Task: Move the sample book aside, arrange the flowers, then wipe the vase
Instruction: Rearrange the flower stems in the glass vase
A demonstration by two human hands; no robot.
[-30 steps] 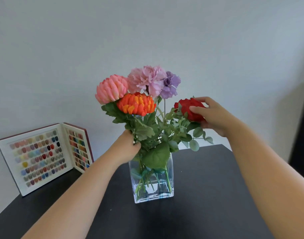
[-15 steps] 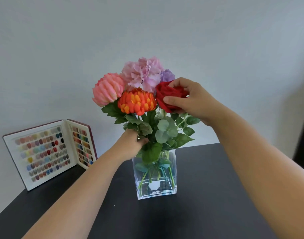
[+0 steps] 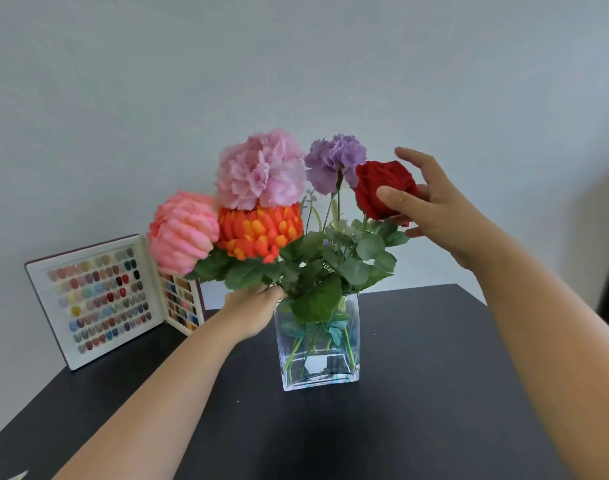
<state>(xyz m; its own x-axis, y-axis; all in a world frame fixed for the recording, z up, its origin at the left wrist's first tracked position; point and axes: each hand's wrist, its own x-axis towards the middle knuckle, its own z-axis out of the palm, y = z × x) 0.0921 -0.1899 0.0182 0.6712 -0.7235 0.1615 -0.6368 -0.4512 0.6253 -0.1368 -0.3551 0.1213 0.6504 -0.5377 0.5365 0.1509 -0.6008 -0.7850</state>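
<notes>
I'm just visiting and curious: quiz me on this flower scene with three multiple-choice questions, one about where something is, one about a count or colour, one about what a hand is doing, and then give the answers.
1. Where does the sample book stand?
A. Left of the vase, against the wall
B. Flat in front of the vase
C. Right of the vase

2. How many flower heads show above the vase?
A. Three
B. Five
C. Seven

3. What is the right hand doing?
A. Wiping the glass
B. Resting on the table
C. Cupping the red rose

Answers:
1 A: it stands open at the table's back left.
2 B: peach, orange, pink, purple and red.
3 C: thumb in front of the bloom, fingers spread behind it, while the left hand holds the stems at the rim.
</notes>
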